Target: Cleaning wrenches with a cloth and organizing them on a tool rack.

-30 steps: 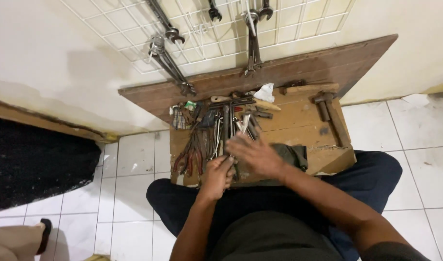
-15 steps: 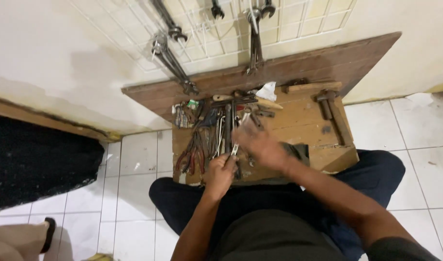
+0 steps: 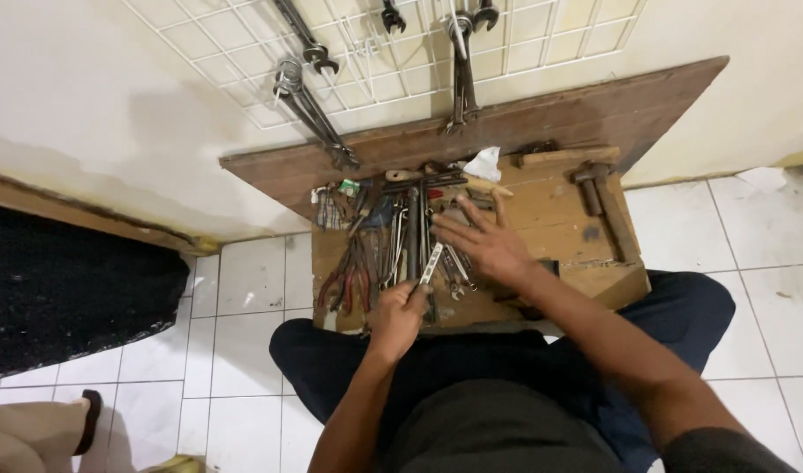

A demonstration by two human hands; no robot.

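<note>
Since the earlier frame, a small silver wrench (image 3: 430,264) has been lifted clear of the tool pile (image 3: 393,236) at frame centre; it is pinched in the left hand (image 3: 398,314). Fingers spread and released, the right hand (image 3: 487,247) is held flat over the tools on the wooden board (image 3: 550,197).

Your right hand (image 3: 485,245) has lifted off the middle of the tool pile and slid right and up; its fingers are now spread flat over the wrenches. Your left hand (image 3: 397,315), which lay empty at the front edge a second ago, has closed on a small silver wrench (image 3: 429,265) and raised it, its tip angled up toward the right hand.
</note>
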